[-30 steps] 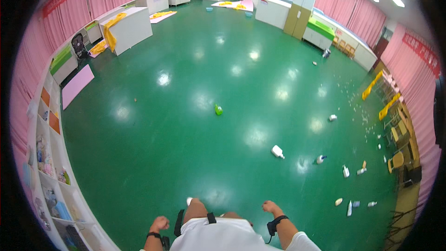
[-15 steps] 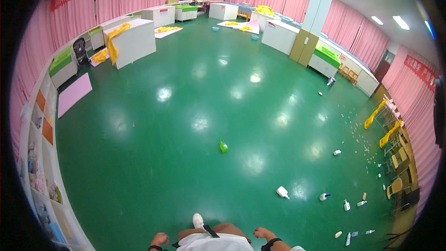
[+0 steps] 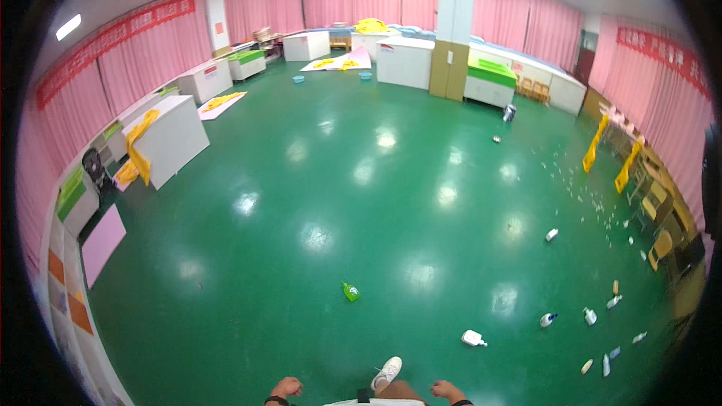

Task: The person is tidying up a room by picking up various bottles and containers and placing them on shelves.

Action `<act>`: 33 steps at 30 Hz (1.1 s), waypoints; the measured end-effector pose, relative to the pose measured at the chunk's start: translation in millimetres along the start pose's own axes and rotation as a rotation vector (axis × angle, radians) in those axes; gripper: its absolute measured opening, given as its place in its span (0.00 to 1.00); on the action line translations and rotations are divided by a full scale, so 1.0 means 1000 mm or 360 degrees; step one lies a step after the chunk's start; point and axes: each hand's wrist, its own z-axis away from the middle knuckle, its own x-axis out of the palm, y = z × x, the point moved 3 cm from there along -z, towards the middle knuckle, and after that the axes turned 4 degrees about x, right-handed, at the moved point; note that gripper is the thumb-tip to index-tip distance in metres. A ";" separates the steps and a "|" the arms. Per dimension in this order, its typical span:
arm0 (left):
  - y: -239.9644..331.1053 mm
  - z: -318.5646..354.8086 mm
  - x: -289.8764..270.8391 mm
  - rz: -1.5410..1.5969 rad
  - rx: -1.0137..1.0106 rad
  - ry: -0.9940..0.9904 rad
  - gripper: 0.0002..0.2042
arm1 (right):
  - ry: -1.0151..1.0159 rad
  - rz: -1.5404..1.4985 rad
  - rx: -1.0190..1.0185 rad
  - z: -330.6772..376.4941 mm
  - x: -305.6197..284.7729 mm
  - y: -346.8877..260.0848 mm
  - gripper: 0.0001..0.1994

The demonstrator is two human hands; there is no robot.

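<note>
At the lower edge, my left hand (image 3: pixel 287 387) hangs at my side with its fingers curled in and nothing visible in it. My right hand (image 3: pixel 448 390) is likewise curled and holds nothing that shows. Between them a white shoe (image 3: pixel 389 369) steps forward on the green floor. Ahead of it lies a green bottle (image 3: pixel 350 292) on its side. Nearest to my right hand is a white pump bottle (image 3: pixel 473 338), also lying down. Further right, a white bottle with a dark blue top (image 3: pixel 548 320) and another white pump bottle (image 3: pixel 590 316) lie on the floor.
Several small bottles and white scraps (image 3: pixel 579 188) are scattered at the right, by wooden chairs (image 3: pixel 660 249) and yellow cloths (image 3: pixel 596 144). A pillar (image 3: pixel 449 45) stands among white cabinets (image 3: pixel 405 62) at the back. On the left are a pink mat (image 3: pixel 104 244) and low shelves (image 3: pixel 75 338).
The view has turned to the right and tilted up. I have stepped forward, so the green bottle appears nearer. Both hands have swung a little and remain without any object.
</note>
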 end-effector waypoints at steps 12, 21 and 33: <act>0.183 -0.096 -0.083 0.0469 0.0041 0.0185 0.08 | -0.0110 0.0309 0.0072 -0.080 -0.136 -0.082 0.15; 0.218 -0.215 -0.108 0.0618 -0.0240 0.0086 0.09 | 0.0096 0.0305 -0.0159 -0.157 -0.229 -0.233 0.17; 0.266 -0.447 -0.136 0.0124 -0.0400 0.0163 0.13 | -0.0342 0.0257 0.0065 -0.295 -0.248 -0.368 0.18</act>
